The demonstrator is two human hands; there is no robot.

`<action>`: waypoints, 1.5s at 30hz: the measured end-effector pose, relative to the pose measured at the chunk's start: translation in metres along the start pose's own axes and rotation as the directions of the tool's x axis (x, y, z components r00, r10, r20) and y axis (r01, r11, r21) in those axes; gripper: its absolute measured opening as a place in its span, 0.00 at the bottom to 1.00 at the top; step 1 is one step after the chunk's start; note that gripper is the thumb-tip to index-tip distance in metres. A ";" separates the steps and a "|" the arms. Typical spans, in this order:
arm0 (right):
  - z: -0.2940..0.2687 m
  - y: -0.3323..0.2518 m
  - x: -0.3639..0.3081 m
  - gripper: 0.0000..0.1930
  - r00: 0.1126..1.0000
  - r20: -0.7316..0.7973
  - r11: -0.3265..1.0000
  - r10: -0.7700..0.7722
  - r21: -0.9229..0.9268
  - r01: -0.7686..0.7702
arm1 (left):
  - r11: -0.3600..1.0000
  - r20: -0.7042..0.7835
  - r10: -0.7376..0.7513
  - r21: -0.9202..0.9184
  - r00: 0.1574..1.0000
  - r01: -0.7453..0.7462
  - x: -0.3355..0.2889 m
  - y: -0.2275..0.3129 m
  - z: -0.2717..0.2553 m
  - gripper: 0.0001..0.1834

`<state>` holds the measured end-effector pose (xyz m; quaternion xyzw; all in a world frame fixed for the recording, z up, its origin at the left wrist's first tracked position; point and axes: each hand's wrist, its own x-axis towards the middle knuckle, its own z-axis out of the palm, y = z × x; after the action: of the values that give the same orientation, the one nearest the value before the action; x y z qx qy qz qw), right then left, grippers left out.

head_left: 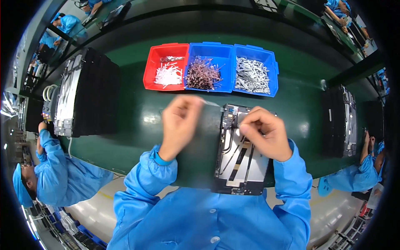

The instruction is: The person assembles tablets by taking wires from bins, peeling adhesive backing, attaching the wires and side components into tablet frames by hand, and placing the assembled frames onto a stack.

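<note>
An opened flat electronic device, like a tablet chassis (pixel 257 168), lies on the green table in front of me, with silver panels, black cables and small circuit boards showing. My left hand (pixel 180 125), blurred by motion, hovers just left of its upper edge. A thin whitish strip (pixel 211 103) sticks out from its pinched thumb and forefinger. Over the device's upper right part is my right hand (pixel 268 132), thumb and forefinger pinched together. Whatever is between those fingertips is hidden or too small to name.
Beyond the device stand a red bin (pixel 148 75) of white small parts, a blue bin (pixel 227 52) of brownish parts and another blue bin (pixel 273 77) of silvery-white strips. Stacked dark device panels (pixel 98 96) rise at left, more panels (pixel 333 121) at right. Co-workers in blue sit at both sides.
</note>
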<state>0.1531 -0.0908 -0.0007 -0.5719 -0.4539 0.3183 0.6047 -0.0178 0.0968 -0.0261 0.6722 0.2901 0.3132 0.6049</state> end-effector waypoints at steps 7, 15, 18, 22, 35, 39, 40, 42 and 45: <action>-0.023 -0.011 -0.010 0.04 0.974 -0.127 0.951 0.188 0.273 -0.147 | 0.591 -0.137 0.470 0.782 0.872 -0.196 0.044 -0.010 -0.056 0.11; -0.036 -0.013 -0.052 0.03 0.935 -0.292 0.948 0.201 0.299 -0.110 | 0.942 0.367 -0.211 0.324 0.906 0.087 -0.062 0.022 -0.019 0.31; -0.015 0.005 -0.081 0.02 0.919 -0.388 0.998 0.065 0.023 -0.061 | 0.917 0.539 -0.385 0.317 0.750 0.242 -0.090 0.029 -0.011 0.36; 0.002 0.025 -0.102 0.03 0.942 -0.325 0.994 -0.089 -0.082 0.065 | 0.930 0.419 -0.359 0.235 0.834 0.282 -0.098 0.016 0.009 0.39; -0.013 -0.010 -0.091 0.03 0.912 -0.372 0.960 0.175 0.269 -0.074 | 0.778 0.552 -0.449 -0.144 0.703 0.611 -0.070 0.040 0.047 0.20; -0.027 -0.063 -0.070 0.03 0.939 -0.339 0.968 0.060 0.251 0.029 | 0.954 0.359 -0.144 -0.198 0.922 0.226 -0.080 0.053 0.026 0.18; -0.027 -0.075 -0.063 0.03 0.955 -0.297 0.960 0.006 0.270 0.078 | 0.989 0.309 0.058 -0.148 0.949 -0.012 -0.081 0.052 0.021 0.17; -0.025 -0.096 -0.053 0.03 0.966 -0.252 0.948 -0.061 0.288 0.135 | 0.931 0.202 0.366 -0.062 0.909 -0.361 -0.083 0.044 0.025 0.14; -0.015 -0.112 -0.041 0.03 0.978 -0.110 0.907 -0.180 0.365 0.208 | 0.764 0.237 0.504 0.326 0.831 -0.557 -0.087 0.033 0.030 0.10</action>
<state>0.1366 -0.1498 0.1023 -0.4094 -0.4167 0.3160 0.7476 -0.0495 0.0080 -0.0019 0.8506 0.1013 0.3624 0.3671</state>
